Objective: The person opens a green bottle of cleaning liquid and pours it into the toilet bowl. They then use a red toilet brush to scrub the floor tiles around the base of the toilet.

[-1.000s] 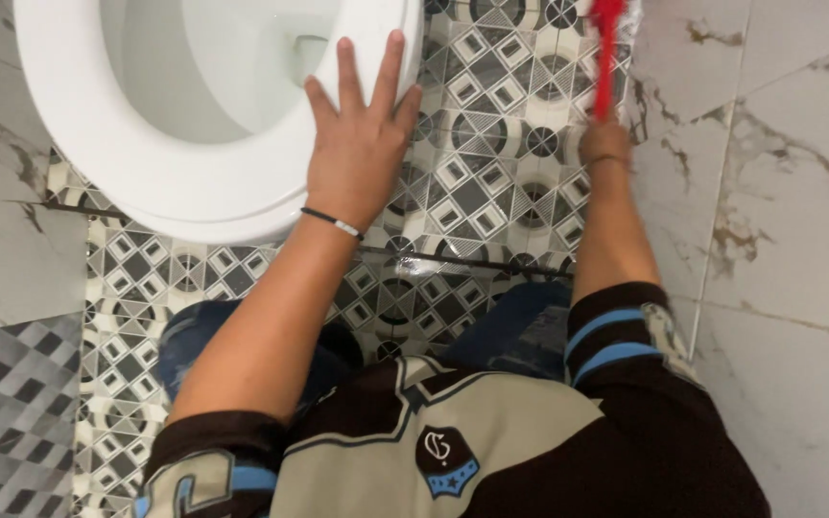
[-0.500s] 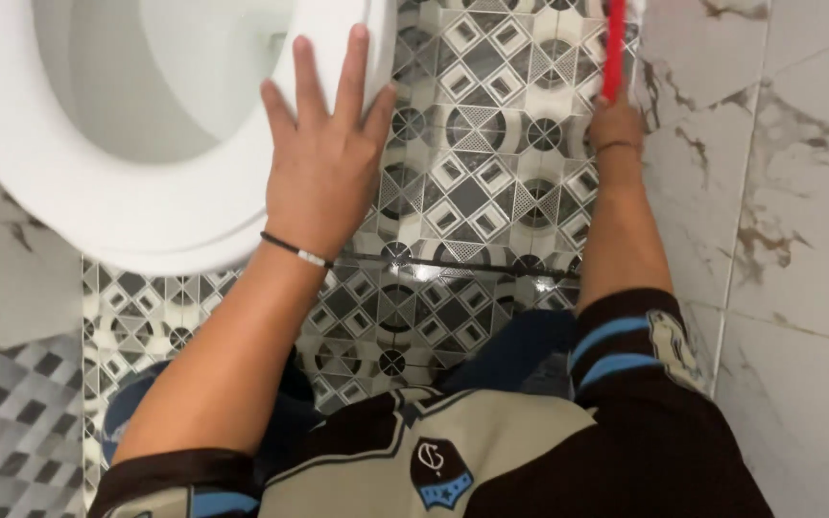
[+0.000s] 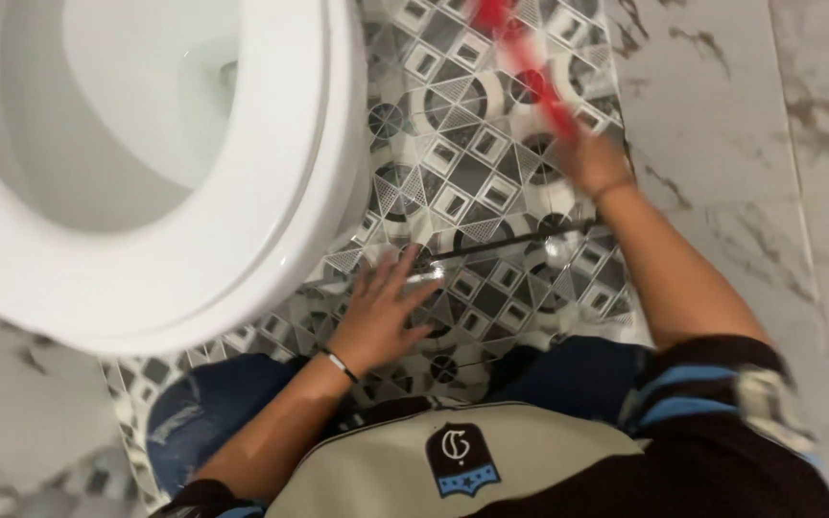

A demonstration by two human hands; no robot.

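My left hand (image 3: 383, 312) hangs open over the patterned floor tiles (image 3: 477, 192), just off the front rim of the white toilet seat (image 3: 295, 201); a thin band circles its wrist. My right hand (image 3: 589, 158) is closed around a red brush handle (image 3: 522, 58) that slants up and left over the tiles, blurred by motion. Its far end runs out of view at the top edge.
The open toilet bowl (image 3: 117, 134) fills the upper left. White marble tiles (image 3: 722, 115) run along the right side and the lower left. My knees in blue jeans (image 3: 203, 412) rest on the floor below the hands.
My left hand has come off the toilet seat and dropped toward the floor tiles. My right hand has swung the red handle from upright to slanting left. The view has shifted.
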